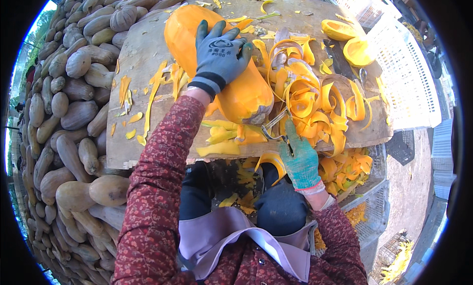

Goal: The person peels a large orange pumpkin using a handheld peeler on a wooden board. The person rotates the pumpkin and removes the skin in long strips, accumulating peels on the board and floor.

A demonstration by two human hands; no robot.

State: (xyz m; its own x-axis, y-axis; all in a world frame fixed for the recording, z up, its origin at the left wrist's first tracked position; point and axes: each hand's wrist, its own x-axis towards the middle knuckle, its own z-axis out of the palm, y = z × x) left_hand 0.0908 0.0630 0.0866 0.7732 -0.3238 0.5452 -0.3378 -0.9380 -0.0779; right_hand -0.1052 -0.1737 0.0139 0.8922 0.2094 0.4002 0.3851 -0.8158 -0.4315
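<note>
A large peeled orange squash (244, 89) lies aslant on a worn wooden board (136, 63). My left hand (221, 56), in a grey-blue coated glove, rests spread on top of it. In a green knit glove, my right hand (299, 155) grips a metal peeler (275, 124) by its handle. The peeler's frame is close to the squash's lower right end, where some grey skin remains; whether it touches cannot be told. Curled orange peelings (303, 96) heap to the right of the squash, and flat yellow strips (221, 137) lie below it.
Unpeeled squashes (77, 111) pile high at the left. Hollow yellow squash halves (358, 51) and a dark flat blade (338, 59) lie at the board's right. White plastic crates (410, 71) stand beyond. Below the board's edge, a crate (380, 196) stands near more peelings (342, 170).
</note>
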